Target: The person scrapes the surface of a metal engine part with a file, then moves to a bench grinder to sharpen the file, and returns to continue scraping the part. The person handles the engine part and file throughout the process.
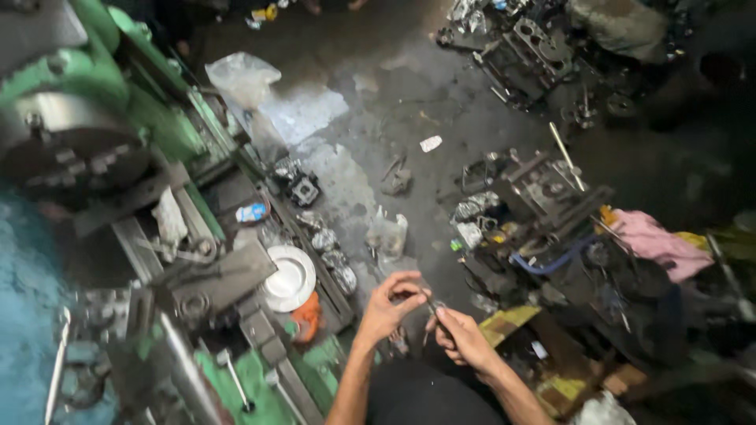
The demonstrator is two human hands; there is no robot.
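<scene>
Where both hands meet, thin metal piece between left hand and right hand.

A crumpled clear plastic bag lies on the dark floor beside the green lathe. Another small clear plastic bag sits on the floor further down. A flattened yellow-and-black cardboard box lies just right of the hands.

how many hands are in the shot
2. The left hand and the right hand meet at the bottom centre, pinching a small thin metal part between them. No other person's hands show.
</scene>
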